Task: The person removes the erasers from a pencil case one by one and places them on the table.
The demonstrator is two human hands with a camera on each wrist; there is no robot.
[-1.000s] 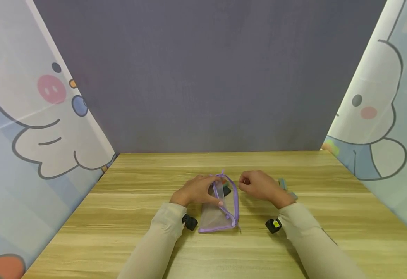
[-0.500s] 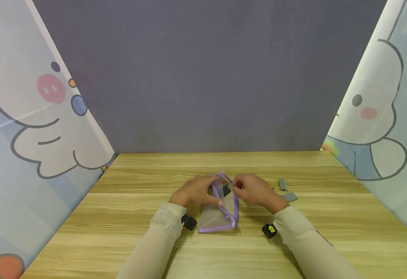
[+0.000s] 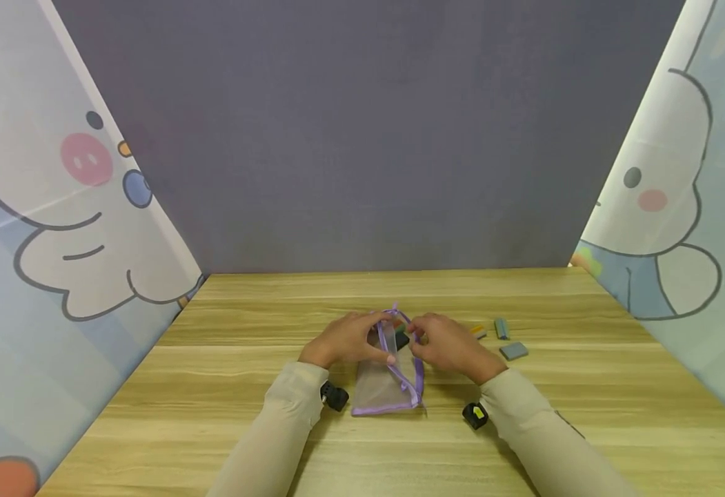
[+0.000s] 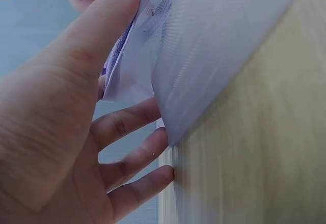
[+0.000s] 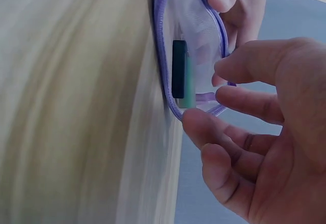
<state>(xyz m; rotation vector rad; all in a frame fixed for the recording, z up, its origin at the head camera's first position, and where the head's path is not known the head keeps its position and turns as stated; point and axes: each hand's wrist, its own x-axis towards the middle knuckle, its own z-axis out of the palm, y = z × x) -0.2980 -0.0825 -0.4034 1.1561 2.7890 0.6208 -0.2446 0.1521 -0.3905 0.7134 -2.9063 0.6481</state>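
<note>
Pouch (image 3: 377, 384) of sheer mesh, purple-trimmed, gaping.

Two hands, left (image 3: 346, 339) and right (image 3: 452, 347), lie at the lower middle of the frame, with two sleeves (image 3: 278, 414) and two black wrist devices (image 3: 334, 396). Between the hands there is one mesh bag (image 3: 377, 383); inside it at least two blocks can be counted, one dark (image 5: 179, 68) and one green (image 5: 188, 86). Right of centre lie one grey block (image 3: 514, 351), one greenish block (image 3: 501, 328) and at least one yellow-topped piece (image 3: 478, 332), partly hidden. Two cartoon animals, left (image 3: 85, 179) and right (image 3: 663, 166), flank the frame.
</note>
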